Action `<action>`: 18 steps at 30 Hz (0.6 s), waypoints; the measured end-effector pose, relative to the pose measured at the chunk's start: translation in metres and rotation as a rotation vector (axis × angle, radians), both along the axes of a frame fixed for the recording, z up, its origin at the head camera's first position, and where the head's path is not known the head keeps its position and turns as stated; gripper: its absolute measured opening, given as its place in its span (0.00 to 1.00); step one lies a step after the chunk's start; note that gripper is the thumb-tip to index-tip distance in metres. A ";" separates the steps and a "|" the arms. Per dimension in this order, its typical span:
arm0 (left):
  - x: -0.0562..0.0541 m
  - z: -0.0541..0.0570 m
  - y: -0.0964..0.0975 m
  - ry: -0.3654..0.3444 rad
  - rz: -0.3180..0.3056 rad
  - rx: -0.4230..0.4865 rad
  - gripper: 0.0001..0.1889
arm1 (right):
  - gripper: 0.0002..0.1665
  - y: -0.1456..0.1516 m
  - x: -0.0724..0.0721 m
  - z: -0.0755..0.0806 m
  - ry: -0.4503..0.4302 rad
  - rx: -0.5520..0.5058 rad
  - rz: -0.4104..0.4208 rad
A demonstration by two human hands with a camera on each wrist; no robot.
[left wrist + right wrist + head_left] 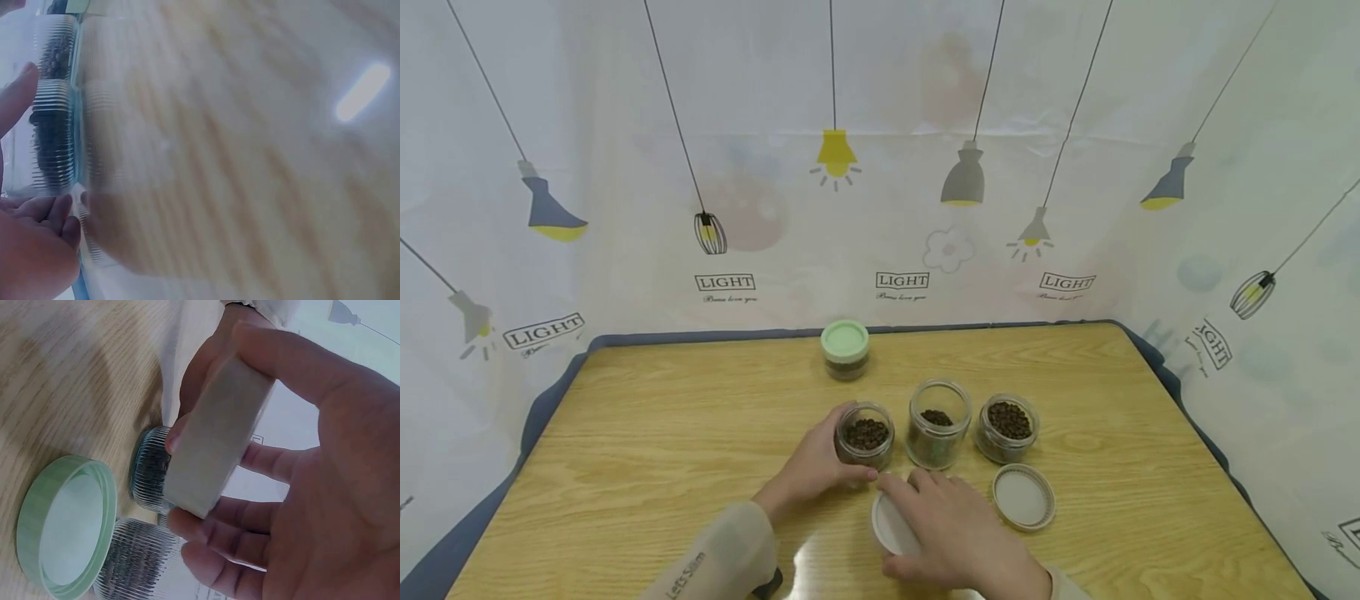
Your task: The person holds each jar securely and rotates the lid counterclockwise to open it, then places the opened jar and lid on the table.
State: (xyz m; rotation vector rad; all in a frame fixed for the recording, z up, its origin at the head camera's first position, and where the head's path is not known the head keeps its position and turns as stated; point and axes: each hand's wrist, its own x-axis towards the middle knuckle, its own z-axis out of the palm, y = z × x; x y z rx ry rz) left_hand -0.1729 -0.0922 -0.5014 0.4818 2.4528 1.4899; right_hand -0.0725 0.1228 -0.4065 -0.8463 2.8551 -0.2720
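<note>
My left hand (816,462) grips a clear glass jar (865,433) of dark brown beans that look like coffee beans, thumb at its near side. In the left wrist view the ribbed jar (53,137) stands on the table between thumb and fingers. A pale round lid (892,529) is pinched by its rim in my right hand (955,525), just in front of that jar and apart from it. The right wrist view shows the lid (219,431) tilted on edge between thumb and fingers. Its far side is hidden there.
Right of the held jar stand a taller open jar (936,425) and a shorter open jar (1009,425), both with beans. A light green lid (69,525) lies underside up near them. Farther back is a jar with a green lid (845,342) on. Printed cloth surrounds the wooden table (662,433).
</note>
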 end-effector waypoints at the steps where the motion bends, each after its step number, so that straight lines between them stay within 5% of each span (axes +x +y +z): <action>1: 0.001 0.001 -0.001 -0.002 0.001 -0.008 0.58 | 0.46 0.000 0.000 0.000 0.007 -0.004 -0.002; 18: 0.021 0.014 -0.044 0.002 0.087 -0.151 0.50 | 0.46 -0.004 -0.004 -0.012 0.062 -0.117 -0.078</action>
